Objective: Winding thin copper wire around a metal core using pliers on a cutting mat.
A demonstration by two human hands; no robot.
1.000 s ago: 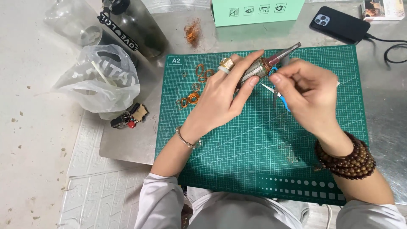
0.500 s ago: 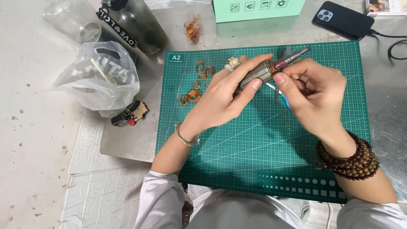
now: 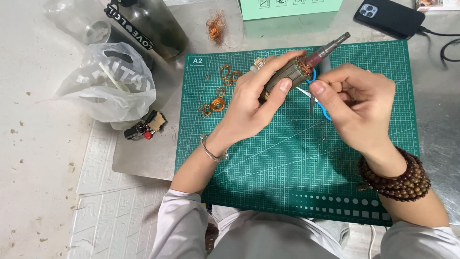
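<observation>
My left hand (image 3: 254, 103) is wrapped around a motor armature (image 3: 297, 67), a ribbed metal core with a copper end and a steel shaft (image 3: 333, 45) that points up and right. My right hand (image 3: 357, 103) holds small blue-handled snips (image 3: 318, 98) just below the armature's copper end, thumb and forefinger pinched. Both hands hover over a green cutting mat (image 3: 287, 172). Loose coils of copper wire (image 3: 215, 100) lie on the mat to the left of my left hand.
A tangle of copper wire (image 3: 216, 25) lies beyond the mat. A dark bottle (image 3: 148, 26), a white plastic bag (image 3: 112, 86) and a small lighter (image 3: 143, 129) sit at left. A teal box (image 3: 287, 7) and a black phone (image 3: 388, 17) with its cable are at the back.
The view has shifted slightly, so everything sits a little higher in frame. Both hands stay on the armature and snips, with the armature turned a bit in my left hand.
</observation>
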